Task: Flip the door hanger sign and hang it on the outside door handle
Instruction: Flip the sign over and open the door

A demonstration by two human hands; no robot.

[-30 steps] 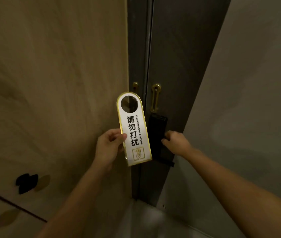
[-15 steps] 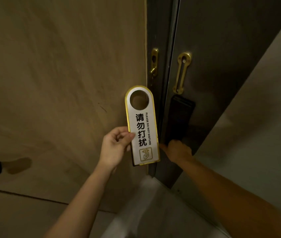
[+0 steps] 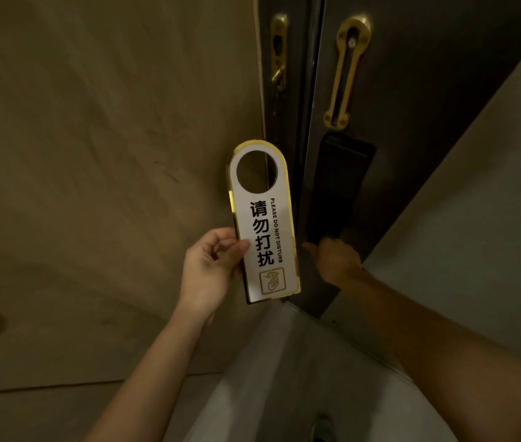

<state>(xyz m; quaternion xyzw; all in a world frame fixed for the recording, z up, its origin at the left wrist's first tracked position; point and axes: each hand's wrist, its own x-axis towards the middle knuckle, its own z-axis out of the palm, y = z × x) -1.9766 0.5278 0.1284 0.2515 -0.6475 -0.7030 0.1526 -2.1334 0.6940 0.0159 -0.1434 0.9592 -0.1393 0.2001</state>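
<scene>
Pinched upright by its lower edge in the left hand (image 3: 206, 269), the white gold-rimmed plastic door hanger sign (image 3: 264, 224) is kept free for hanging while the right hand (image 3: 335, 261), just beside it, is closed on the dark door's (image 3: 412, 90) inside handle, seemingly to open it.

A dark door (image 3: 412, 74) carried a brass latch guard (image 3: 346, 71). Left of the door stood a tan wall (image 3: 93, 138); right, a pale wall (image 3: 475, 218).

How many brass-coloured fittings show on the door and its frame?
2: a small brass latch piece on the frame left of the gap, and a long slotted brass guard plate on the door above the black lock panel. Others may be out of view.
</scene>
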